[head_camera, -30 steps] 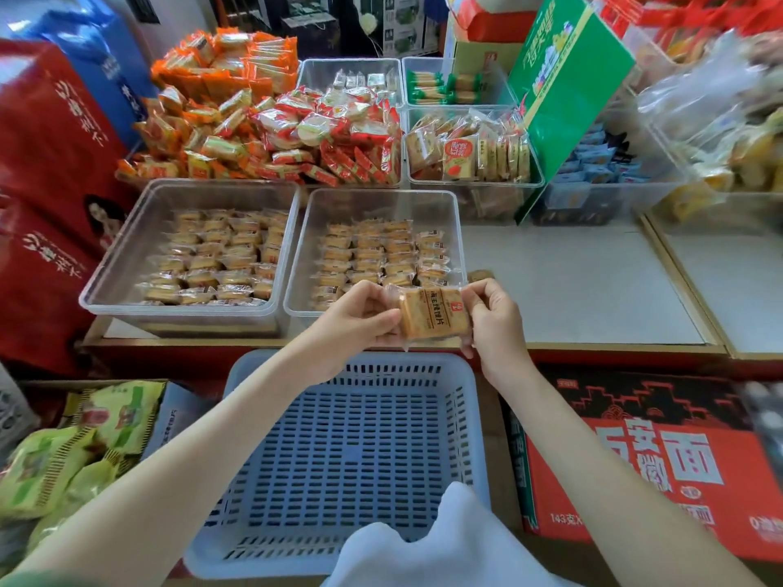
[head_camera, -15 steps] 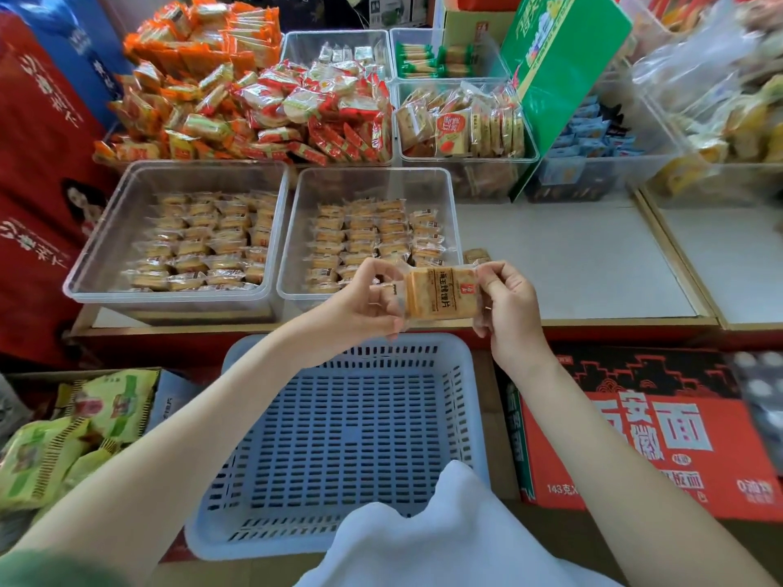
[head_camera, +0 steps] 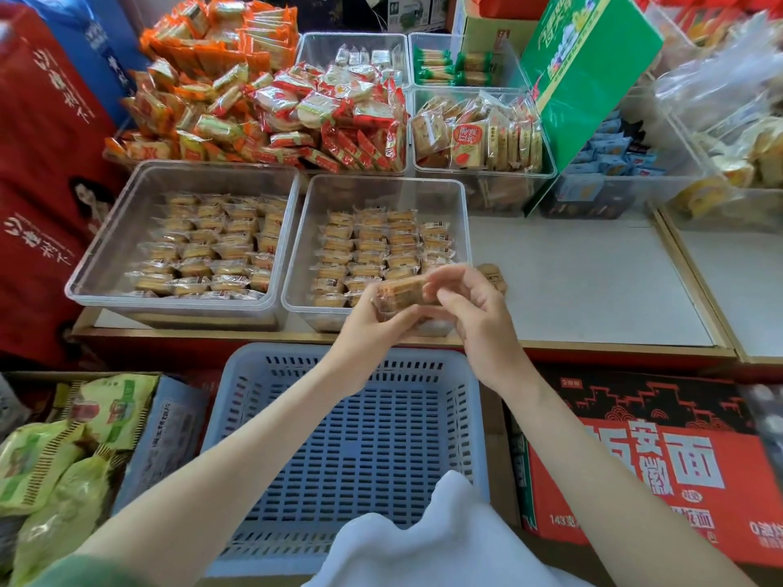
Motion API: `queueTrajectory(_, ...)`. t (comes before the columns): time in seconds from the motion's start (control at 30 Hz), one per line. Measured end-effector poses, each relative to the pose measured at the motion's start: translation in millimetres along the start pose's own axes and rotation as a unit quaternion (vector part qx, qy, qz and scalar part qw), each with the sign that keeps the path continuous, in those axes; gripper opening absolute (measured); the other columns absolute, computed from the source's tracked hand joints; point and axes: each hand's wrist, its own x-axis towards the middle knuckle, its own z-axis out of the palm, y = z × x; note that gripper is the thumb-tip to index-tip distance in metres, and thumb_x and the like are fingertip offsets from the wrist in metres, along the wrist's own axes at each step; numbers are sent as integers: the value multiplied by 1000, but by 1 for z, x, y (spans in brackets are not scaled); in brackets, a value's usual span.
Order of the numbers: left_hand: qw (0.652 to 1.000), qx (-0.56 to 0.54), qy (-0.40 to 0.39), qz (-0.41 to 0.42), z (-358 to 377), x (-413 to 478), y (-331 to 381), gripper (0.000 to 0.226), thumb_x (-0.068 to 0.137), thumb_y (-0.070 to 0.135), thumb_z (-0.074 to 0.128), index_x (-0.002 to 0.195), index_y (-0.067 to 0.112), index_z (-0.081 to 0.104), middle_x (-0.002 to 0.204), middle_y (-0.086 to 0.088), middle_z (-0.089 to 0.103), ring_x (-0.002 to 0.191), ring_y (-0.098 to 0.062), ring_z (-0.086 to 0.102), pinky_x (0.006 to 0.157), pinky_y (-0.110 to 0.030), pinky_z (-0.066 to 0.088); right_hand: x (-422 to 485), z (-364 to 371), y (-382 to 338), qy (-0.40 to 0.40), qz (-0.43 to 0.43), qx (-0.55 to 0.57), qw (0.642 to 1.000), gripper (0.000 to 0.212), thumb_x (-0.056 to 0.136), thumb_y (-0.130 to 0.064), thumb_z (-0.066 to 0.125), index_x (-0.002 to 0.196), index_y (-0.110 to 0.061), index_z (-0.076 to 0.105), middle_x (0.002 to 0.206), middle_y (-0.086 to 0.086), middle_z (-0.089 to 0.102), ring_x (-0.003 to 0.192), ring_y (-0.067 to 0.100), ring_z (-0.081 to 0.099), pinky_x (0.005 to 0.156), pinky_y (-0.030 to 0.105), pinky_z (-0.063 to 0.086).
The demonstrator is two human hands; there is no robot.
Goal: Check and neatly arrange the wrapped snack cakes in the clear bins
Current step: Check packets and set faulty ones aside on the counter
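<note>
We pinch one cake [head_camera: 400, 291], blurred, label unreadable, half hidden by our curled fingers [head_camera: 455, 300], between left hand [head_camera: 373, 322] and right hand [head_camera: 481, 319] over the front rim of the right bin [head_camera: 467, 230]; bare tabletop [head_camera: 584, 286] lies open beside it.

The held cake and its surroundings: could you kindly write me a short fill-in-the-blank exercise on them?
1. The left hand and right hand hold one cake over the near edge of the ____ front bin.
2. The slotted basket below the hands is ____.
3. The box leaning behind the bins is ____.
Missing words: right; blue; green.
</note>
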Motion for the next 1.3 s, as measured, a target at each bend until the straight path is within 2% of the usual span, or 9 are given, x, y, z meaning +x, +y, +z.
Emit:
queueTrajectory(0.17,989,-145,-13,-22,-7,11,6,28,91,2,59,116,11,53,119,-14,65,112,-28,65,87,-38,57,30,-4,11,125,17,-123,984,21,94,-9,57,110,-23,59,102,-4,60,95,7,57,82,24,51)
queueTrajectory(0.43,967,-233,-66,-78,-31,37,13,50,85,6,61,133,9,48,130,-20,60,116,-36,61,90,-42,56,73,-19,17,41,149,16,988,15,93,2,52,94,-4,66,90,11,70,80,21,66,75,36,58)
queueTrajectory(0.6,959,-248,-109,-80,-41,59,14,44,85,1,57,127,11,51,124,-19,65,113,-36,63,85,-39,57,95,-23,15,33,195,96,975,15,93,6,51,89,-1,64,73,6,66,54,9,56,50,20,52)
queueTrajectory(0.73,953,-265,-120,-88,-46,81,14,46,88,-1,55,132,8,47,129,-20,61,118,-36,61,87,-41,57,113,-30,22,45,196,74,977,15,93,3,54,90,-7,65,70,0,68,58,9,56,56,22,52)
queueTrajectory(0.87,980,-170,-34,-93,-43,113,14,44,85,1,60,127,11,50,129,-20,60,111,-31,65,89,-40,57,129,-32,27,59,28,-313,948,20,90,-18,65,109,-21,61,98,-11,62,84,-2,57,73,10,47)
queueTrajectory(1.03,992,-87,-62,-73,-29,153,25,36,97,17,56,132,19,48,117,-10,64,95,-19,67,78,-30,58,157,-16,39,-63,39,-394,916,70,84,-43,68,144,-23,39,142,-6,44,132,11,36,109,30,34)
queueTrajectory(1.1,990,-71,-95,-78,-28,168,33,54,86,40,59,137,26,47,124,-6,64,107,-18,64,92,-32,53,177,-21,40,-31,40,-366,929,68,82,-38,73,140,-27,40,134,-3,51,123,14,45,100,27,41)
queueTrajectory(1.2,991,-18,-103,-84,-24,192,46,59,88,53,51,141,29,42,141,-4,54,124,-12,53,104,-23,43,206,-37,36,-6,20,-351,936,47,89,-20,67,132,-23,47,109,-5,58,95,10,56,73,1,39)
queueTrajectory(1.3,950,301,-83,2,-32,220,29,55,102,46,39,153,30,24,153,1,37,139,-14,38,113,-30,34,240,-55,42,3,-29,-399,916,36,90,-12,64,125,-16,55,105,-7,57,91,6,52,72,-2,34)
